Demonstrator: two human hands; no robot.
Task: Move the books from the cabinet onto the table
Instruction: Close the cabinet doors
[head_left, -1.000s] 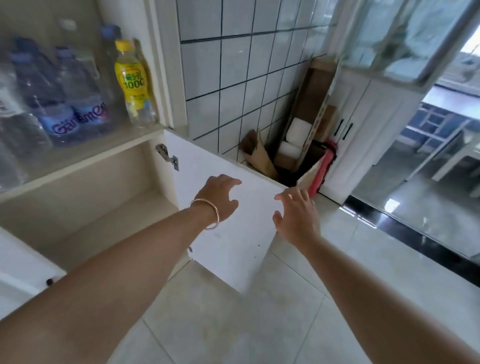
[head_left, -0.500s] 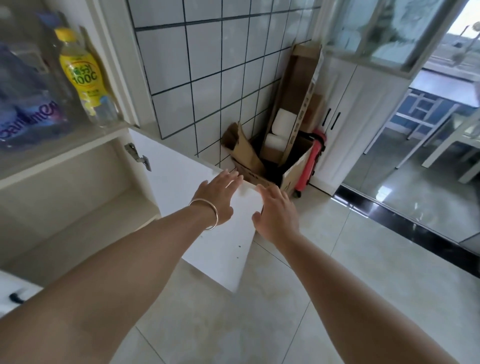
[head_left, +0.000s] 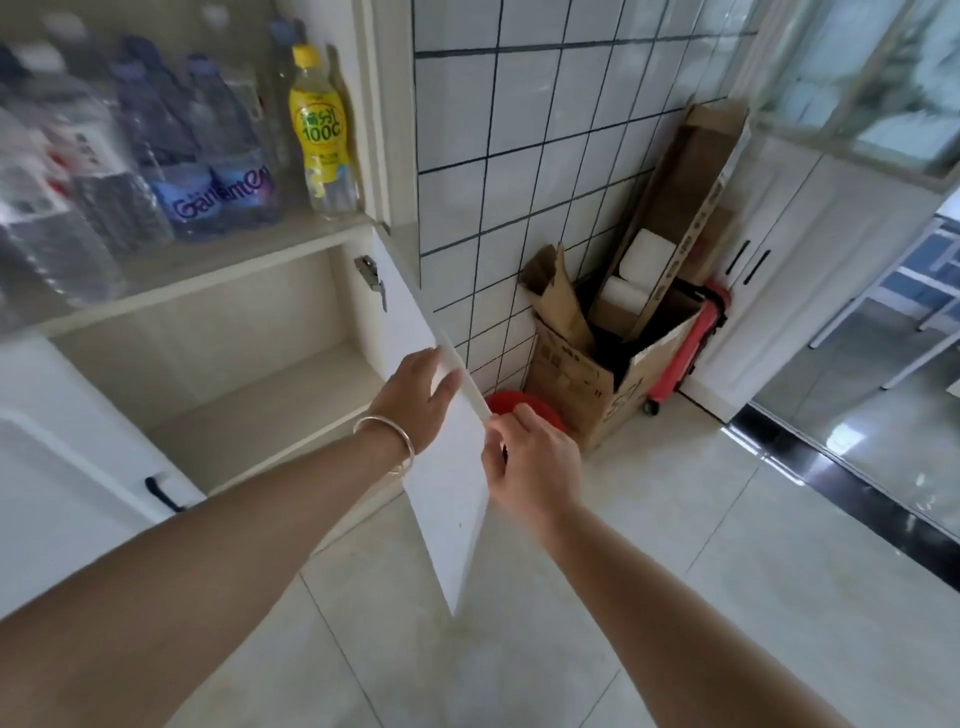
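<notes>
Head view, as I read it from my end: the cabinet (head_left: 218, 364) stands open at the left, and the part of its lower compartment I can see holds nothing, so I cannot find any books; the near left of that compartment is cut off by the other white door (head_left: 67, 467). No table shows either. My left hand (head_left: 415, 402) lies with straight fingers flat against the inner face of the open cabinet door (head_left: 457, 499). My right hand (head_left: 535, 462) pinches that door's free edge; its fingertips are hidden behind the panel. On the shelf above, the water bottles (head_left: 171, 156) are blurred, though the yellow bottle (head_left: 319, 130) reads clearly. A red object (head_left: 524, 408) on the floor is mostly hidden behind the door and my right hand, just beside the cardboard box (head_left: 597, 379).
</notes>
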